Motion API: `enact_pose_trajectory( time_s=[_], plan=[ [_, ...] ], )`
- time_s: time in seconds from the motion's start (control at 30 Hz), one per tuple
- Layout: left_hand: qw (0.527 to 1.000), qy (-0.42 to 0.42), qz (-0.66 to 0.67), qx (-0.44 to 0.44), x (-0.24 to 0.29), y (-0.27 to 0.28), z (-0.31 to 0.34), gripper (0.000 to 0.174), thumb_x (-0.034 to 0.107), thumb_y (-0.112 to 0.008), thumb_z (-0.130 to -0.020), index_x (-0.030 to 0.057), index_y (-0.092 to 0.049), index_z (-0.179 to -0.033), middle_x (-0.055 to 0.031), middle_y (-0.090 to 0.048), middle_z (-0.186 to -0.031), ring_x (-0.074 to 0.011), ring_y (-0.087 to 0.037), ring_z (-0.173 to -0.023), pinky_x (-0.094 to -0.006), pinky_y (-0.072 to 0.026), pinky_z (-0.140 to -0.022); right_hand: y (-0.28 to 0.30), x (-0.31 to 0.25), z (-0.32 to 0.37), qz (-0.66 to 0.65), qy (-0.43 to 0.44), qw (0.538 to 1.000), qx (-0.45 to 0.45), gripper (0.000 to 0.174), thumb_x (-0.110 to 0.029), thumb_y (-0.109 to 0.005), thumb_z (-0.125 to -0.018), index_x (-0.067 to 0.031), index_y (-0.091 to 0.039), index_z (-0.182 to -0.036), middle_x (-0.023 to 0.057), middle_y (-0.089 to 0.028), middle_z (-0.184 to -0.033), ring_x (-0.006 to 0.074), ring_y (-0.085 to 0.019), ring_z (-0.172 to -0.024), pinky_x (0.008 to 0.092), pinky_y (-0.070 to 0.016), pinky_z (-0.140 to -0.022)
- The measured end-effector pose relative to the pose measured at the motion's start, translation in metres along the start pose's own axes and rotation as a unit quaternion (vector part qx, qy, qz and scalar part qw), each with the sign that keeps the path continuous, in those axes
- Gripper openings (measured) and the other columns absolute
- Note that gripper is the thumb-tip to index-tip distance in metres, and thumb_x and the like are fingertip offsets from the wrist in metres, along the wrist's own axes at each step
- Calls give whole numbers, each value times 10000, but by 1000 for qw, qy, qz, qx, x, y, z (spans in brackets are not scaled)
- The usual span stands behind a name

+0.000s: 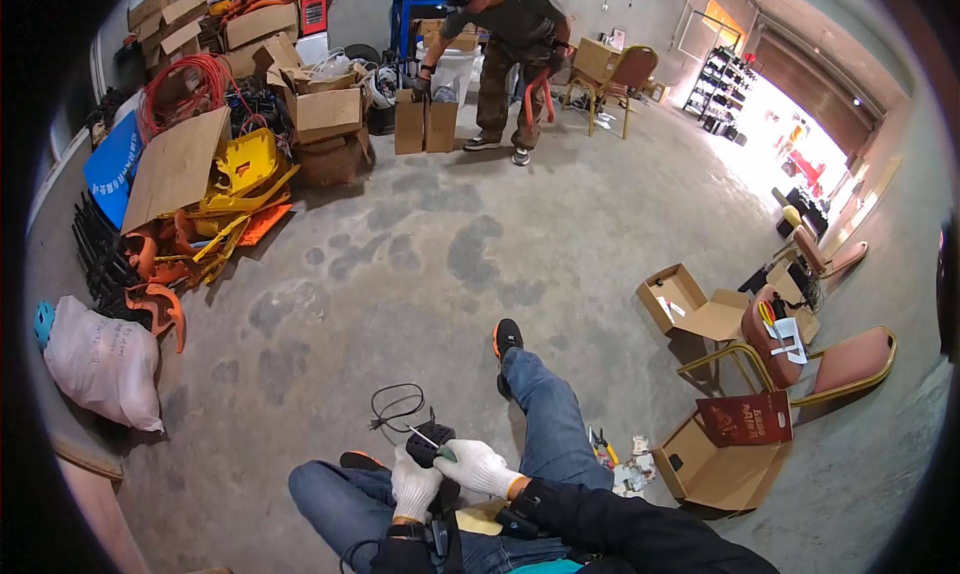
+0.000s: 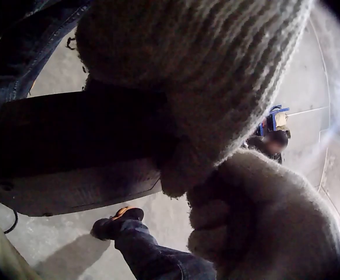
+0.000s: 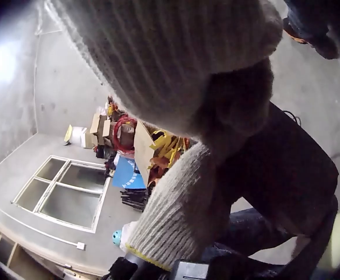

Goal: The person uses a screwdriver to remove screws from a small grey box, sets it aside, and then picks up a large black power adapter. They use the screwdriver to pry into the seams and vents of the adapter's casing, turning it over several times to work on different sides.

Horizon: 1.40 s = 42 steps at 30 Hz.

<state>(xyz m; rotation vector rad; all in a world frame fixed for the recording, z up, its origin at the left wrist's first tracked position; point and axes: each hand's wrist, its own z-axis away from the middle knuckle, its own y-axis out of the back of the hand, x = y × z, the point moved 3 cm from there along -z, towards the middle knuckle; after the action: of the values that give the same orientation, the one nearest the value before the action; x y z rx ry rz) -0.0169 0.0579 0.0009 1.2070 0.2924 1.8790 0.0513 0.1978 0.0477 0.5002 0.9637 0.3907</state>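
Note:
My left hand [image 1: 415, 484], in a white knit glove, grips a black box-shaped device [image 2: 82, 189] over my lap. The gloved right hand [image 1: 481, 468] holds a screwdriver [image 1: 424, 438] by its green handle; the thin metal shaft crosses over the device in the head view. Both hands are close together at the device. In the right wrist view the dark body of the device shows beyond the glove, and the screwdriver is hidden. A black cable [image 1: 398, 402] lies looped on the floor just past the device.
Pliers [image 1: 603, 448] and white scraps [image 1: 634, 470] lie beside my right leg, near an open cardboard box [image 1: 715, 469]. Chairs [image 1: 850, 362] stand on the right. A heap of yellow and orange parts [image 1: 245, 164] fills the left. Another person [image 1: 510, 49] bends over a carton [image 1: 425, 124].

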Motion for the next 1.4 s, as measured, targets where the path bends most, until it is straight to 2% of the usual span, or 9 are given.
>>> enact_pose_trajectory(
  time_s=[0.3,0.37,0.47,0.53,0.67,0.83,1.03,1.17,1.4],
  plan=[
    [999,-3,18,31,-1,2,-3,813,435,-903,-715,6,-557,-1312,-252,-734,-1209,-397,-714,-1169,-456,-568,-1000,-8,17,-4,-58,-26,998,22,501,-448,-679,-926,-42,-706,-1219,237,-747,-1133,433,-710,-1104,495,-559,-927],
    [999,12,15,41,-12,-5,-14,826,417,-927,-691,-10,-569,-1301,-236,-740,-1227,-365,-720,-1175,-435,-568,-1005,-8,27,-7,-109,-10,993,42,498,-443,-681,-935,-25,-718,-1203,228,-759,-1082,388,-740,-1027,465,-571,-895],
    [995,-74,55,40,-30,-13,-25,928,474,-901,-689,-42,-501,-1348,-301,-722,-1170,-450,-713,-1119,-491,-569,-971,-6,42,-14,-100,2,991,85,470,-402,-675,-945,8,-721,-1170,181,-766,-957,244,-754,-865,393,-583,-792],
    [998,-32,33,31,-12,2,-9,927,464,-899,-680,-48,-504,-1344,-295,-723,-1169,-450,-714,-1111,-488,-569,-970,4,41,-11,-149,-67,986,36,557,-437,-675,-923,9,-704,-1255,222,-767,-1041,337,-757,-989,431,-570,-898],
    [998,-29,54,30,-9,5,-7,919,449,-899,-676,-54,-507,-1338,-280,-726,-1182,-432,-718,-1117,-482,-570,-981,-9,75,-26,-150,-108,981,52,601,-434,-675,-933,11,-662,-1338,169,-764,-979,264,-746,-881,386,-572,-818],
    [998,15,55,10,-2,13,-4,955,427,-916,-667,-22,-523,-1413,-243,-714,-1272,-387,-700,-1194,-443,-541,-1052,-18,100,-33,-242,-111,963,36,501,-390,-686,-952,26,-683,-1231,96,-708,-881,189,-670,-779,354,-539,-728],
    [953,-149,201,173,-4,38,-12,812,196,-893,-765,-88,-517,-1426,-211,-684,-1323,-312,-677,-1193,-409,-514,-1089,-23,136,-47,-216,-55,973,64,438,-391,-701,-939,18,-696,-1094,100,-699,-860,215,-672,-793,371,-539,-745],
    [931,-20,290,221,-13,58,-14,788,170,-921,-793,-100,-515,-1413,-199,-672,-1323,-301,-659,-1179,-385,-505,-1070,-14,121,-49,-246,-98,963,58,325,-298,-722,-908,17,-695,-983,59,-676,-795,177,-654,-733,346,-539,-694],
    [913,6,308,266,-35,59,-24,757,141,-923,-791,-32,-540,-1420,-157,-674,-1314,-272,-667,-1136,-390,-529,-1026,-12,136,-83,-244,-170,954,48,281,-238,-696,-882,31,-707,-965,75,-662,-761,199,-663,-624,363,-559,-576]
  ],
)
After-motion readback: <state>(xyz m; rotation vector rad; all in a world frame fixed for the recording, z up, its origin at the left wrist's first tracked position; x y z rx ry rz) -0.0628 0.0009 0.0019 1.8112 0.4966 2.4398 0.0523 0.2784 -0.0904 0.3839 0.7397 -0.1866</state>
